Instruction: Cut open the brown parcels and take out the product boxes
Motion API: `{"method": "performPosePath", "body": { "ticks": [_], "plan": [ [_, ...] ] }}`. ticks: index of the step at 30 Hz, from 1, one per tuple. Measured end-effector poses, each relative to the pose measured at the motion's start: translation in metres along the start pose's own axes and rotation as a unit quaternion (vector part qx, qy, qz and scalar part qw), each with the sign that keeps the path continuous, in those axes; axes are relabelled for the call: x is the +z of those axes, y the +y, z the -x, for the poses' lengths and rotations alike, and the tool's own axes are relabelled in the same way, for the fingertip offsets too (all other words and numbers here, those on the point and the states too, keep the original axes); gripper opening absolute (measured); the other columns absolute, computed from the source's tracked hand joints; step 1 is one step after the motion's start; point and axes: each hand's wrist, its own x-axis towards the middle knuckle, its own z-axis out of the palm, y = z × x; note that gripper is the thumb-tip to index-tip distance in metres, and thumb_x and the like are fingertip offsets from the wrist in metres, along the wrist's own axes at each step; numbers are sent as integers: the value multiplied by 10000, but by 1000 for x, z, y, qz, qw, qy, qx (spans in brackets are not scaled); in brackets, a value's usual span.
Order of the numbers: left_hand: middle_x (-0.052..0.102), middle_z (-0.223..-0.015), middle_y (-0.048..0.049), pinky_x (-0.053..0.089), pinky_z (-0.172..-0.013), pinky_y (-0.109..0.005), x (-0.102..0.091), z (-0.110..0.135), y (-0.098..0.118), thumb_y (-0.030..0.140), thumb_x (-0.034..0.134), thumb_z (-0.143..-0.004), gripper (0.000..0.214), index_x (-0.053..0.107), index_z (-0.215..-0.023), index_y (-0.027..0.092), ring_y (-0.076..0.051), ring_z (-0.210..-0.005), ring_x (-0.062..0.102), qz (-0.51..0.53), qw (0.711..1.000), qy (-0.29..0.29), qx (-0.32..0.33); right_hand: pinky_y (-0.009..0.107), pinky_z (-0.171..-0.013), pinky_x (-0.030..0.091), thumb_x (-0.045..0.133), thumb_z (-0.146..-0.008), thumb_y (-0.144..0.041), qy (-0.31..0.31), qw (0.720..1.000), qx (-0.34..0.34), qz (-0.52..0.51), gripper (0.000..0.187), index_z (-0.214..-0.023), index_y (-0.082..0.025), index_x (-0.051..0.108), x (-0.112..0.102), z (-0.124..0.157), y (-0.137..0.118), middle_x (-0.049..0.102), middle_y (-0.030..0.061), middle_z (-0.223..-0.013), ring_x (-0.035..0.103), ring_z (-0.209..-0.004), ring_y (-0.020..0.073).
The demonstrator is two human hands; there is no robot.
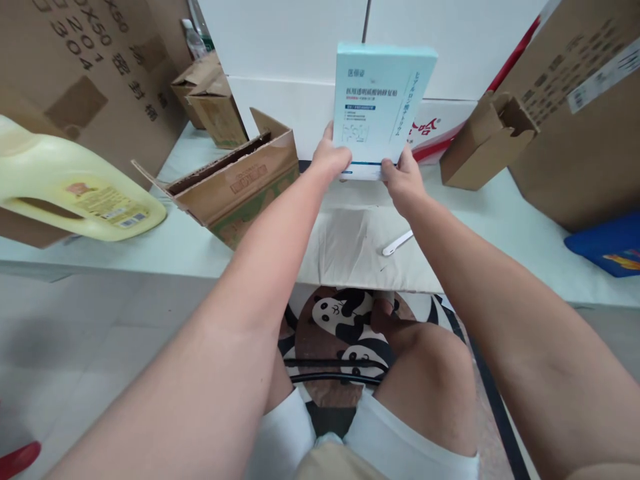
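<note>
Both my hands hold up a flat light-blue and white box (377,110) with printed Chinese text, well above the front of the table. My left hand (331,157) grips its lower left edge, thumb on the front face. At the lower right corner my right hand (404,177) holds it the same way. The fingers behind the box are hidden. Below, a white utility knife (397,243) lies on the tabletop, partly covered by my right forearm. An opened brown cardboard box (250,177) stands left of my left hand.
A yellow jug (75,183) leans at the left. Small cartons (215,100) and a plastic bottle (194,40) stand behind it. White boxes (285,40) form a wall at the back. On the right are an open small carton (485,143), a large carton (575,133) and a blue package (607,243).
</note>
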Motion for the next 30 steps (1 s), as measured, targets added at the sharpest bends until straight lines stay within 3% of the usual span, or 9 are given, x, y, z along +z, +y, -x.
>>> {"method": "performPosePath", "body": {
  "ticks": [4, 7, 11, 14, 19, 23, 26, 28, 30],
  "plan": [
    [700, -1064, -36, 509, -836, -328, -3, -2, -10, 53, 572, -576, 654, 603, -1207, 222, -257, -1061, 641, 63, 997, -12, -48, 557, -1221, 375, 542, -926, -605, 1, 1000, 13, 2, 627, -1486, -351, 413, -8, 13, 1, 498, 54, -1524, 418, -1465, 282],
    [691, -1034, -74, 516, -745, -334, -14, 5, -15, 194, 588, -642, 411, 655, -1048, 195, -243, -929, 650, 157, 971, -104, -148, 582, -1214, 355, 676, -814, -675, -2, 999, 39, 14, 792, -1471, -356, 372, -24, 33, -1, 449, 71, -1534, 381, -1482, 309],
    [667, -1250, -52, 508, -731, -314, -22, 46, -23, 321, 629, -697, 459, 673, -1145, 232, -227, -935, 658, 218, 935, -219, -174, 493, -994, 554, 773, -677, -630, 0, 979, 160, -123, 914, -1430, -403, 308, -50, 76, -10, 529, 38, -1448, 587, -1263, 281],
    [642, -1346, -69, 511, -813, -322, -21, 87, -43, 360, 683, -737, 465, 668, -1185, 234, -226, -1024, 652, 249, 917, -267, -159, 359, -796, 600, 688, -697, -569, 108, 938, 250, -216, 695, -1313, -383, 425, -77, 113, -13, 618, -3, -1289, 671, -1032, 213],
    [674, -963, -56, 458, -759, -284, -18, 127, -99, 373, 722, -675, 393, 675, -996, 151, -166, -849, 614, 255, 926, -203, -191, 248, -600, 541, 545, -752, -484, 313, 867, 355, -155, 358, -1046, -280, 551, -148, 155, 0, 618, 13, -983, 617, -796, 157],
    [616, -842, -30, 442, -728, -280, -19, 131, -122, 380, 712, -641, 381, 665, -928, 134, -153, -785, 582, 280, 923, -173, -199, 373, -706, 603, 519, -791, -455, 350, 830, 432, -34, 291, -1034, -297, 516, -197, 159, 13, 571, 26, -981, 610, -868, 198],
    [594, -821, -19, 404, -680, -268, -23, 129, -121, 401, 719, -632, 391, 666, -914, 136, -137, -744, 548, 266, 926, -185, -192, 591, -913, 561, 636, -744, -489, 343, 802, 475, 118, 463, -1157, -314, 521, -209, 156, 14, 544, 104, -1258, 562, -1176, 333],
    [578, -799, -14, 364, -645, -265, -26, 128, -117, 404, 716, -631, 374, 662, -888, 138, -125, -705, 510, 243, 932, -195, -186, 631, -1109, 422, 680, -736, -487, 344, 810, 423, 213, 637, -1317, -301, 495, -206, 156, 10, 419, 166, -1464, 410, -1388, 390],
    [557, -769, -5, 333, -630, -266, -28, 127, -114, 406, 703, -641, 346, 652, -861, 144, -119, -681, 475, 231, 936, -200, -172, 585, -1220, 291, 672, -763, -485, 273, 837, 322, 347, 721, -1422, -264, 480, -196, 157, 8, 344, 188, -1556, 298, -1490, 394]
  ]
}}
